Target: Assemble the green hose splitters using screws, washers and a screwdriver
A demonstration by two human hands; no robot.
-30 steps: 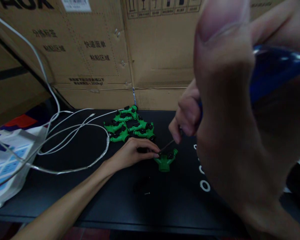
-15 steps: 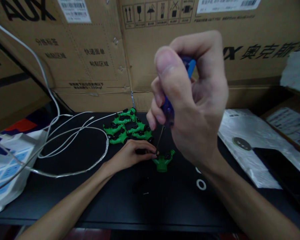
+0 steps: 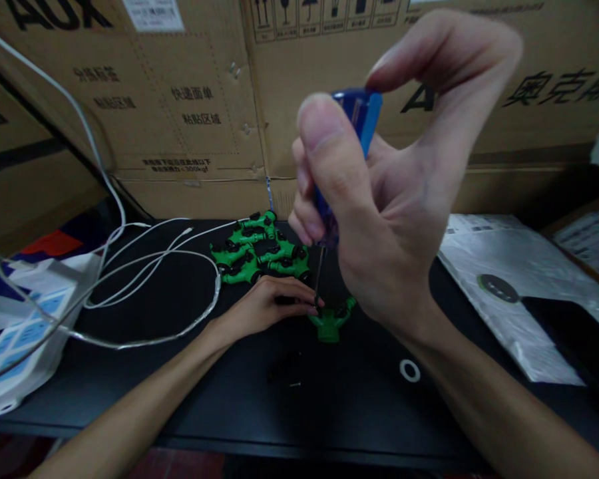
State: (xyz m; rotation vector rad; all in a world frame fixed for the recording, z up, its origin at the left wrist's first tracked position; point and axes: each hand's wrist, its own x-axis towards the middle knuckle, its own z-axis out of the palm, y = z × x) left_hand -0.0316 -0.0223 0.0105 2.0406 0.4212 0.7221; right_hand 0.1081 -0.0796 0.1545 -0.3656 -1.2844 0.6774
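Note:
My right hand (image 3: 399, 213) is closed around the blue handle of a screwdriver (image 3: 355, 110), with the index finger bent over the handle's end. The thin shaft slants down to the left arm of a green Y-shaped hose splitter (image 3: 328, 327) on the dark table. At that same arm, the fingertips of my left hand (image 3: 274, 303) are pinched around the splitter, close to the screwdriver's tip. The tip itself and the spot it touches are mostly hidden by my fingers. Several more green splitters with black parts (image 3: 259, 249) lie grouped behind my left hand.
Nearer me lie a small screw (image 3: 294, 384) and a white ring (image 3: 410, 370). White cables (image 3: 154, 256) loop at left by a power strip (image 3: 40, 313). To the right are a silvery plastic bag (image 3: 499, 332) and a black phone (image 3: 569, 339). Large cartons (image 3: 190, 146) stand behind.
My right index finger has lifted and arched above the screwdriver's end, showing more of the blue handle. My left hand stays at the splitter. The whole view has shifted slightly.

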